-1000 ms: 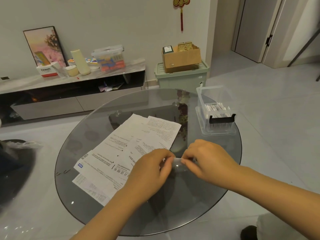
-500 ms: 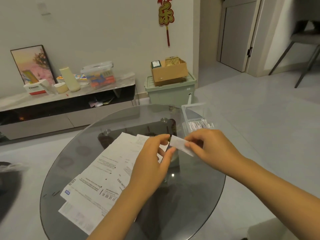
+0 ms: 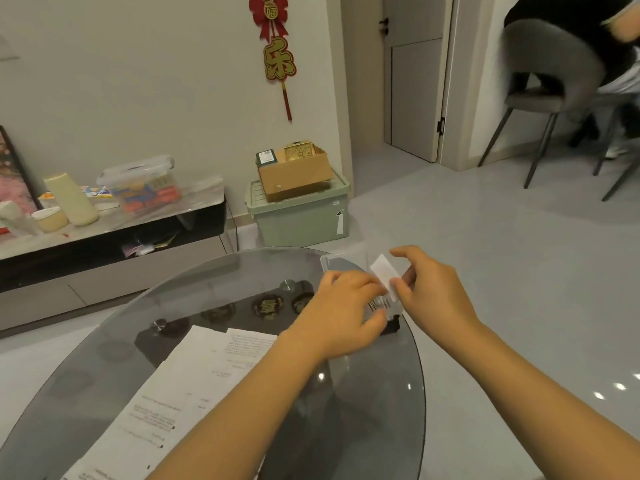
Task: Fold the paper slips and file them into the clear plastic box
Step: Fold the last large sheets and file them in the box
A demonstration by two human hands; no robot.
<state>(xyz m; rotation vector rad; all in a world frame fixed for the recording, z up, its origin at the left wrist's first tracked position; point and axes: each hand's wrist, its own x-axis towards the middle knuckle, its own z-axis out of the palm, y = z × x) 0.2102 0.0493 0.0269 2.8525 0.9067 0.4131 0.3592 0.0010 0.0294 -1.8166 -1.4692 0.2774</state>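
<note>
My right hand (image 3: pixel 433 289) pinches a small white folded slip (image 3: pixel 382 271) between thumb and fingers, tilted above the clear plastic box (image 3: pixel 341 260) at the glass table's far right edge. My left hand (image 3: pixel 346 306) reaches over the box's front with its fingers curled. Its fingertips are beside the slip's lower end and above the filed slips (image 3: pixel 379 303). What the left fingers hold is hidden. Most of the box is covered by both hands. Unfolded printed paper sheets (image 3: pixel 194 375) lie on the table to the left.
The round glass table (image 3: pixel 242 282) ends just right of the box. Beyond it stand a green storage bin (image 3: pixel 298 220) with a cardboard box on top and a low TV cabinet (image 3: pixel 114 233) with clutter. A grey chair (image 3: pixel 547 84) with a seated person is at far right.
The view has tilted up. Both hands have carried the folded slip from the table's middle, up and right, to above the clear box.
</note>
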